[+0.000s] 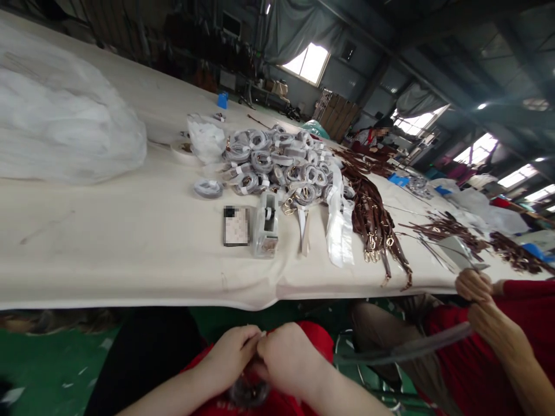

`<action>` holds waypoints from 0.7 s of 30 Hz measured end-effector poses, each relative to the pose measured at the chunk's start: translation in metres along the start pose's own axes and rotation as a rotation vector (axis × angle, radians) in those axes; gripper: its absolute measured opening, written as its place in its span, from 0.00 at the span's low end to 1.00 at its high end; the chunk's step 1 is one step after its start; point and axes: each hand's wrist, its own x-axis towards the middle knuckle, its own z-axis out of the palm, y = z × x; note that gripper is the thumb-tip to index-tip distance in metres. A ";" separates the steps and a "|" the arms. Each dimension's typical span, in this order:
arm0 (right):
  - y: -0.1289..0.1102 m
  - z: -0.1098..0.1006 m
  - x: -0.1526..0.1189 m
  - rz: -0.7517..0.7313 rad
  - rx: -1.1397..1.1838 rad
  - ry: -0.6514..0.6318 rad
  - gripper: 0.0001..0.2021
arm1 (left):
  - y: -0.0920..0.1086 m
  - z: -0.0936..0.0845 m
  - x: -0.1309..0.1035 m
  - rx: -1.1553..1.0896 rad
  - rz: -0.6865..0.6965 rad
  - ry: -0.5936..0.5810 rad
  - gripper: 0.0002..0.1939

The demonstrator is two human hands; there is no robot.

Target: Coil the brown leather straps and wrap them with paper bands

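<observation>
Close to my body, below the table edge, my left hand [241,350] and my right hand [284,351] meet with their fingers closed. A rolled-up strap [248,393], dark and shiny as if in clear plastic, hangs just under them, blurred and partly hidden by the fingers. Both hands seem to grip its upper part. On the table ahead stand a clear tape dispenser [266,228] and a phone-like flat object [236,226]. Behind them lies a heap of rolled straps [277,156] in plastic with white bands. One single rolled strap [208,188] lies to the left of the heap.
Brown straps with metal clasps [368,214] hang toward the table's front edge. White plastic strips [340,231] lie beside them. A large plastic bag [65,115] fills the left. At right, a co-worker's hands [481,294] hold a long sleeved strap [411,349].
</observation>
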 end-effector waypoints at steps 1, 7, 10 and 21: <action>0.003 0.000 -0.003 -0.005 0.069 0.011 0.09 | -0.001 -0.001 -0.002 0.001 -0.003 0.005 0.21; 0.019 0.015 -0.036 0.018 0.806 0.256 0.05 | -0.003 -0.007 -0.012 -0.026 -0.006 0.042 0.23; 0.013 0.033 -0.038 0.144 1.077 0.406 0.06 | -0.004 -0.007 -0.014 -0.031 -0.005 0.043 0.23; 0.000 0.068 -0.030 0.329 1.735 0.498 0.19 | 0.009 -0.007 -0.021 -0.013 0.106 -0.021 0.24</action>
